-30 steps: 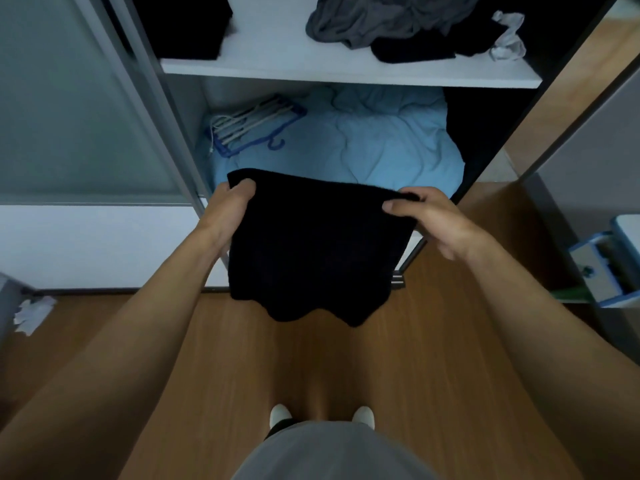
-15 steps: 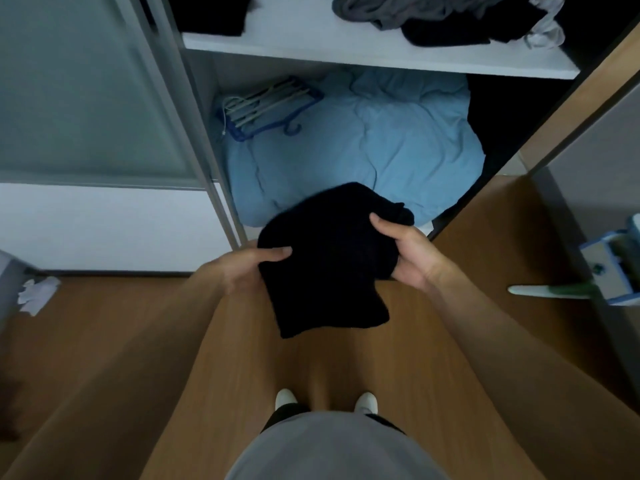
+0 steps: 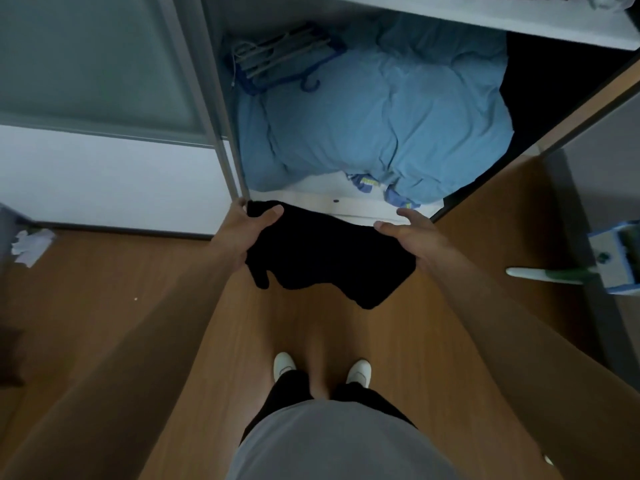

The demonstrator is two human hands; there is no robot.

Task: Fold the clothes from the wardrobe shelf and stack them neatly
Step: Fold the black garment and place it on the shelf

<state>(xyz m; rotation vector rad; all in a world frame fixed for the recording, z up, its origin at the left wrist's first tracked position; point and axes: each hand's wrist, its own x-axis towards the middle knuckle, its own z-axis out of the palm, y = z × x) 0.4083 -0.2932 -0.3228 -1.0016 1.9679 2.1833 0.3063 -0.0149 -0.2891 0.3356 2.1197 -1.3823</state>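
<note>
A black garment (image 3: 329, 258) hangs in the air in front of the open wardrobe, spread between both hands above the wooden floor. My left hand (image 3: 242, 233) grips its left edge, thumb on top of the cloth. My right hand (image 3: 414, 235) holds the right edge with thumb and fingers curled round it. The lower edge of the garment hangs uneven, with a longer corner at the lower right. The white wardrobe shelf (image 3: 519, 26) shows only as a strip at the top edge, with a scrap of clothing at the top right corner.
A crumpled light-blue duvet (image 3: 381, 116) fills the wardrobe's lower compartment, with blue hangers (image 3: 284, 60) on it at the left. A frosted sliding door (image 3: 93, 64) stands at left. A blue-white box (image 3: 620, 258) is at right, crumpled paper (image 3: 31, 244) at left.
The garment, bunched between both hands half a second ago, is now spread wide again. The view has tilted down, so the upper shelf has almost left the frame.
</note>
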